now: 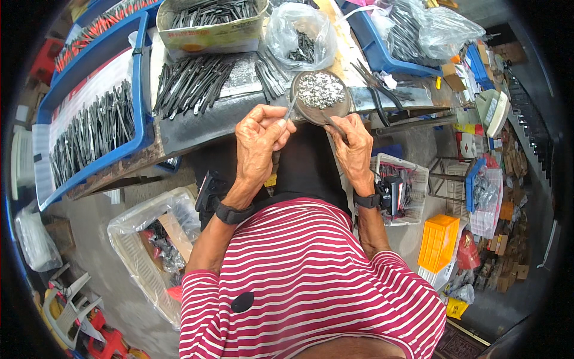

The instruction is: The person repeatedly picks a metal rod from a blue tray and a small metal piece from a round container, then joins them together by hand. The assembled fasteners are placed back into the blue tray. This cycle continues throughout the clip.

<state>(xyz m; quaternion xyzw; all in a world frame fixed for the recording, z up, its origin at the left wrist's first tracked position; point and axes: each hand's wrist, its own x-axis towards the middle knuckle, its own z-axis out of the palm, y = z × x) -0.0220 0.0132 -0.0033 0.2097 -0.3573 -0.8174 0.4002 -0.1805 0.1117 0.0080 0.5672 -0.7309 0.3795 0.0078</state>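
Observation:
A round brown dish (pixel 310 116) stands at the bench's front edge, with many small silvery pieces (pixel 321 90) heaped in it. My left hand (pixel 262 139) is closed, pinching a thin grey metal strip (pixel 291 108) beside the dish's left rim. Opposite it, my right hand (pixel 353 146) has its fingers closed round a narrow dark strip (pixel 332 124) at the dish's near right rim. The far ends of both strips come close to the dish; I cannot tell whether they touch it. Dark metal strips (pixel 194 87) lie in a pile left of the dish, with a smaller bunch (pixel 270 78) nearer to it.
Black-handled pliers (pixel 379 99) lie right of the dish. Behind stand a carton (pixel 209 42) of dark parts and a clear plastic bag (pixel 323 45). A blue tray (pixel 141 66) of strips fills the left. Below the bench are a white basket (pixel 128 239) and an orange bin (pixel 438 242).

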